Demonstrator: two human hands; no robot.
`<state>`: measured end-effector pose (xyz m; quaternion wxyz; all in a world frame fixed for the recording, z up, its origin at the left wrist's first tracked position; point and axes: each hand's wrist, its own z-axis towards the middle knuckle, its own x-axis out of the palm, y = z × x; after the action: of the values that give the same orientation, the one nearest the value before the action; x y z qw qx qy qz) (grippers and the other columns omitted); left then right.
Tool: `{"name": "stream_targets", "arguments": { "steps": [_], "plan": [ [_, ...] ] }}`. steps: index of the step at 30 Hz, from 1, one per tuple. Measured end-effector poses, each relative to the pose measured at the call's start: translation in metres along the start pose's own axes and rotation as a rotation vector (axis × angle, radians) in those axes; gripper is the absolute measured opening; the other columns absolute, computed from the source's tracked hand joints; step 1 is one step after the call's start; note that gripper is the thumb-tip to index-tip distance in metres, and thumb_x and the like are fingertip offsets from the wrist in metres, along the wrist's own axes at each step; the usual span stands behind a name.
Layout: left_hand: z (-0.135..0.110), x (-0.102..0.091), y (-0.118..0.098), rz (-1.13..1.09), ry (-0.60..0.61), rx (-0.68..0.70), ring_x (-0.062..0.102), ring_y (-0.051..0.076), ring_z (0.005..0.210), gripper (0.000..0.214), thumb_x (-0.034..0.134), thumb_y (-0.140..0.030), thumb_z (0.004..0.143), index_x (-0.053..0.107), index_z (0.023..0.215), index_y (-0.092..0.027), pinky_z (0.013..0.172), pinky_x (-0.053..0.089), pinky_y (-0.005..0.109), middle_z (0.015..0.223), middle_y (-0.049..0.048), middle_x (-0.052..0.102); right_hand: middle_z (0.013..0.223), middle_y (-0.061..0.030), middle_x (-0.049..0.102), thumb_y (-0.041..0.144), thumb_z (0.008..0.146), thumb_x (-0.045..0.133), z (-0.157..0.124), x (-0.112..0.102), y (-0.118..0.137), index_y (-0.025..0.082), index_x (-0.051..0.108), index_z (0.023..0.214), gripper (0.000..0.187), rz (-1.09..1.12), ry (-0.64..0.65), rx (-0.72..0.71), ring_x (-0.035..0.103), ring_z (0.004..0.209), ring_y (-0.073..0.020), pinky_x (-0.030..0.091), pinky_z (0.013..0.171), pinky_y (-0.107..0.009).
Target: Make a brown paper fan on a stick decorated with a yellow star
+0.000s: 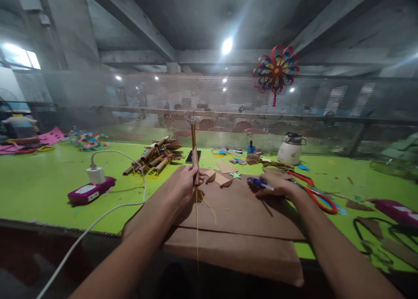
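Head — stick [193,137] upright, sheet [235,212] overhanging table [48,190]

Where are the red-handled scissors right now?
In the head view, the red-handled scissors lie on the green table, just right of the right hand holding a blue tool, in front of the white jar.

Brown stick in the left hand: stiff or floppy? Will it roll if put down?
Probably stiff: the stick stands straight above the left hand. Likely light: it looks like thin rolled paper. Round, so it may roll on the table.
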<state>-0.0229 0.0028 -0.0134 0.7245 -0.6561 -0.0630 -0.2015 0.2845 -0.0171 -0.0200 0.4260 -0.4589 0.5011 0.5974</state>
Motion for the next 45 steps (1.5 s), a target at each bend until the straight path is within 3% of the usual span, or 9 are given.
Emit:
{"name": "stream_targets", "arguments": {
  "steps": [3, 6, 8, 12, 16, 22, 31, 39, 45],
  "plan": [
    [-0.001, 0.0, -0.001, 0.026, -0.058, 0.032, 0.05, 0.009, 0.048, 0.01, 0.056, -0.024, 0.082, 0.049, 0.078, -0.018, 0.044, 0.039, 0.02, 0.062, 0.0017, 0.056, 0.085, -0.0066, 0.068, 0.037, 0.054, 0.075, -0.013, -0.011, 0.0, 0.019, 0.068, 0.085, 0.036, 0.082, 0.064, -0.032, 0.062, 0.077, -0.0235, 0.042, 0.061, -0.027],
    [-0.001, 0.001, 0.001, 0.066, -0.074, 0.044, 0.05, 0.008, 0.049, 0.009, 0.052, -0.022, 0.085, 0.047, 0.078, -0.018, 0.045, 0.039, 0.019, 0.063, 0.0011, 0.057, 0.102, -0.0082, 0.067, 0.025, 0.057, 0.071, -0.024, -0.029, 0.008, 0.02, 0.069, 0.094, 0.037, 0.123, -0.027, -0.107, 0.06, 0.094, -0.0246, 0.044, 0.075, -0.028],
    [-0.001, 0.002, 0.003, 0.077, -0.081, 0.055, 0.051, 0.008, 0.05, 0.01, 0.05, -0.022, 0.086, 0.046, 0.078, -0.018, 0.046, 0.039, 0.019, 0.064, 0.0013, 0.058, 0.101, -0.0083, 0.067, 0.021, 0.065, 0.062, -0.024, -0.04, 0.025, 0.019, 0.069, 0.093, 0.028, 0.176, -0.103, -0.167, 0.06, 0.093, -0.023, 0.044, 0.077, -0.029],
    [0.0, 0.002, 0.007, 0.064, -0.064, 0.105, 0.05, 0.009, 0.048, 0.013, 0.051, -0.026, 0.086, 0.046, 0.077, -0.018, 0.047, 0.038, 0.019, 0.061, 0.001, 0.057, 0.081, -0.0072, 0.07, 0.018, 0.074, 0.051, 0.003, -0.041, 0.08, 0.018, 0.071, 0.075, 0.019, 0.155, -0.224, -0.289, 0.062, 0.076, -0.0194, 0.044, 0.068, -0.027],
    [0.002, 0.0, 0.009, 0.097, -0.103, 0.113, 0.049, 0.008, 0.047, 0.014, 0.051, -0.027, 0.086, 0.044, 0.078, -0.018, 0.047, 0.037, 0.019, 0.061, 0.0007, 0.056, 0.075, -0.0059, 0.071, 0.017, 0.074, 0.054, 0.044, -0.02, 0.111, 0.016, 0.073, 0.077, 0.02, 0.003, -0.199, -0.301, 0.061, 0.067, -0.0161, 0.038, 0.058, -0.023],
    [-0.002, 0.004, 0.007, 0.099, -0.067, 0.034, 0.051, 0.009, 0.048, 0.009, 0.045, -0.023, 0.088, 0.042, 0.081, -0.018, 0.047, 0.037, 0.02, 0.064, 0.0012, 0.057, 0.074, -0.0084, 0.072, 0.009, 0.07, 0.054, 0.055, 0.001, 0.085, 0.015, 0.074, 0.072, 0.021, -0.075, -0.187, -0.228, 0.062, 0.069, -0.0168, 0.035, 0.058, -0.022],
    [-0.005, 0.008, 0.005, 0.15, -0.001, 0.077, 0.051, 0.009, 0.052, 0.007, 0.046, -0.023, 0.088, 0.043, 0.084, -0.018, 0.048, 0.039, 0.02, 0.067, 0.0033, 0.059, 0.074, -0.0107, 0.07, 0.006, 0.068, 0.051, 0.047, 0.004, 0.067, 0.014, 0.073, 0.072, 0.024, -0.124, -0.195, -0.195, 0.058, 0.068, -0.0177, 0.031, 0.057, -0.024],
    [-0.002, 0.005, 0.007, 0.145, -0.019, 0.084, 0.053, 0.01, 0.054, 0.011, 0.05, -0.027, 0.086, 0.045, 0.081, -0.019, 0.051, 0.041, 0.022, 0.068, 0.0036, 0.059, 0.075, -0.0079, 0.071, 0.012, 0.074, 0.055, 0.059, 0.025, 0.096, 0.013, 0.073, 0.085, 0.021, -0.077, -0.145, -0.259, 0.057, 0.066, -0.0145, 0.034, 0.058, -0.021],
    [-0.003, 0.006, 0.005, 0.141, -0.032, 0.08, 0.048, 0.009, 0.048, 0.011, 0.049, -0.026, 0.086, 0.045, 0.079, -0.018, 0.048, 0.037, 0.021, 0.064, 0.0016, 0.058, 0.081, -0.0066, 0.072, 0.013, 0.076, 0.057, 0.09, 0.018, 0.125, 0.015, 0.073, 0.093, 0.024, -0.105, -0.058, -0.326, 0.06, 0.069, -0.0149, 0.036, 0.058, -0.021]
  ]
}}
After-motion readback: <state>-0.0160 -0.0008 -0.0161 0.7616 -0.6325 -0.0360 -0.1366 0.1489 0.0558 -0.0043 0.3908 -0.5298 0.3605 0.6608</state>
